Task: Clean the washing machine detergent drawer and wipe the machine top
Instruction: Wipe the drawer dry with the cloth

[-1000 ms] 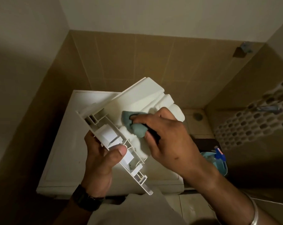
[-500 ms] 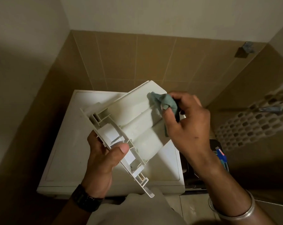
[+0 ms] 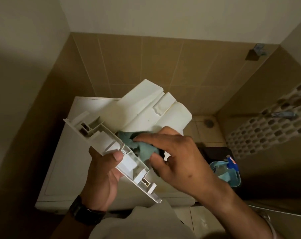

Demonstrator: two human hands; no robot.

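At the lower left of centre we see the left hand [image 3: 103, 178] gripping the front panel of the white detergent drawer [image 3: 146, 114], thumb curled over the panel's ribbed back, a dark watch [image 3: 85, 215] on its wrist. The drawer is held tilted in the air at the middle of the frame, above the white washing machine top [image 3: 73, 161], its underside turned up toward us. Right of centre, the right hand [image 3: 179, 159] pinches a blue-green cloth [image 3: 137, 145] against the drawer just behind the panel, forefinger stretched across it. At the lower right, on the floor, a blue tub [image 3: 230, 173] holds a spray bottle.
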